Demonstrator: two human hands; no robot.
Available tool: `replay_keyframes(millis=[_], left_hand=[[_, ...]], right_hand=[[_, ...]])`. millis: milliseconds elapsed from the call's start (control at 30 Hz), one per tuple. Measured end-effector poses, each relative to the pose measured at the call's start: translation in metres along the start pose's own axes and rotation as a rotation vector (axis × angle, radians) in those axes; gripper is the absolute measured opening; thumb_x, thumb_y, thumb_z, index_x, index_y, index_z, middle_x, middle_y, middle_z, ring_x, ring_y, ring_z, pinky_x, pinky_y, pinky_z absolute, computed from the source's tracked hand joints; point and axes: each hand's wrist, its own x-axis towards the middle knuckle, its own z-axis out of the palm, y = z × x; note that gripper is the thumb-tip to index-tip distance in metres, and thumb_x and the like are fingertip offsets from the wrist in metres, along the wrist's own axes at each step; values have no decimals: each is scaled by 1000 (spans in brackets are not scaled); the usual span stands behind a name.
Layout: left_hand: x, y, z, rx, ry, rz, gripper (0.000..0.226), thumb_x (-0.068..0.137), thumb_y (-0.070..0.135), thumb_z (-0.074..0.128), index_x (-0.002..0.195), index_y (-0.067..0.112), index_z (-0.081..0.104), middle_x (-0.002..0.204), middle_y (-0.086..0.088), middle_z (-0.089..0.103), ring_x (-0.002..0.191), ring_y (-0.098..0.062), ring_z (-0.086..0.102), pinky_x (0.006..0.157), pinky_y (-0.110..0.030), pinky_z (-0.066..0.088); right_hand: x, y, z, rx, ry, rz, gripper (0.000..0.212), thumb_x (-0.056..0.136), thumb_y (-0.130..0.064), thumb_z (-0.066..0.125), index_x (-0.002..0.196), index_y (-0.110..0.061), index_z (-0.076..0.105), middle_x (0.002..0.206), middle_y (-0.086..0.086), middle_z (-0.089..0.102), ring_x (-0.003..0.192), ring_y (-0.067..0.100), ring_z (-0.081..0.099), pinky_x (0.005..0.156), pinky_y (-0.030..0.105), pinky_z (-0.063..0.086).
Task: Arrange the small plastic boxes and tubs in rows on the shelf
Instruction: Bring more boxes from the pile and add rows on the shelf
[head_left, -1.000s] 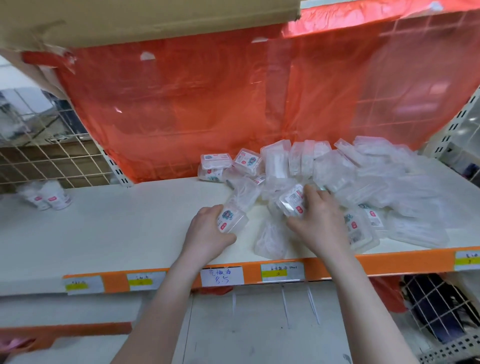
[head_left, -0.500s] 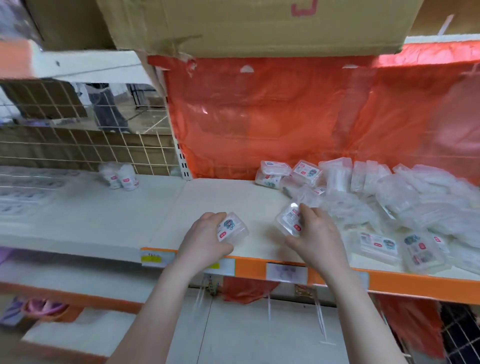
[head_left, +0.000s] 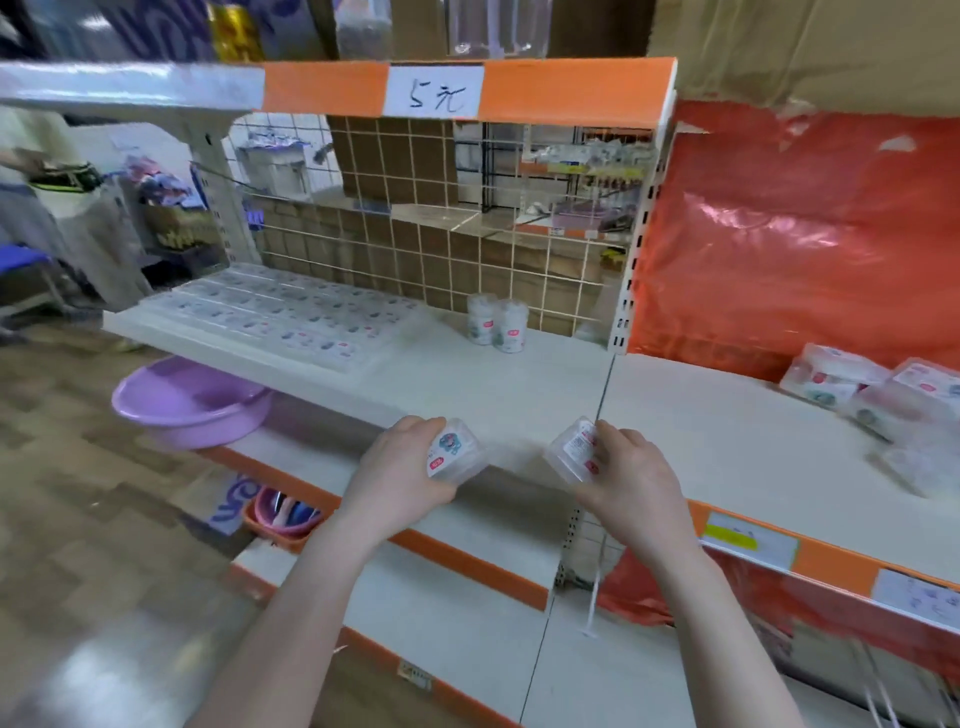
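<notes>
My left hand grips a small clear plastic tub with a red and blue label, held above the front edge of the white shelf. My right hand grips a second clear tub just to the right of it. Two upright round tubs stand at the back of the shelf by the wire grid. Flat clear boxes lie in rows on the shelf's left part. A loose pile of clear boxes sits at the right edge.
A wire grid backs the left shelf bay and an orange plastic sheet backs the right one. A purple basin sits on the lower shelf at left. Above runs an orange price strip.
The view has swung left from the pile to the neighbouring shelf bay. Both hands have carried their tubs leftward away from the pile, each still gripping one.
</notes>
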Motion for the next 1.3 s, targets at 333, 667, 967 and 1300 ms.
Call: replay_keyframes(millis=[333,667,967,1300], left_hand=[[11,-96,-45,11,65,-125,67,73,19,71,135,13,47,126,-6,49,112,-23,51,91,-35,45],[92,-181,-82,99,40,-169,74,77,20,68,143,14,36,136,-4,45,118,-20,47,95,-36,44],[156,-267,-127,61,61,-268,76,77,17,68,145,16,34,143,-1,40,127,-17,42,98,-29,38],[196,-392,-177,50,106,-302,75,75,16,71,143,14,38,141,-2,42,123,-19,45,88,-22,34]], right_hand=[[53,-86,56,-11,-156,-122,38,73,-23,67,107,-11,53,99,7,55,97,28,50,73,32,34],[150,-141,133,72,-144,-87,43,69,-20,66,109,-12,55,94,5,51,96,30,51,68,31,36],[237,-215,189,67,-248,-119,49,70,-22,65,117,-13,55,105,6,55,101,28,51,73,32,44],[270,-307,257,11,-253,-119,41,70,-20,63,110,-18,54,95,2,53,82,19,45,56,26,31]])
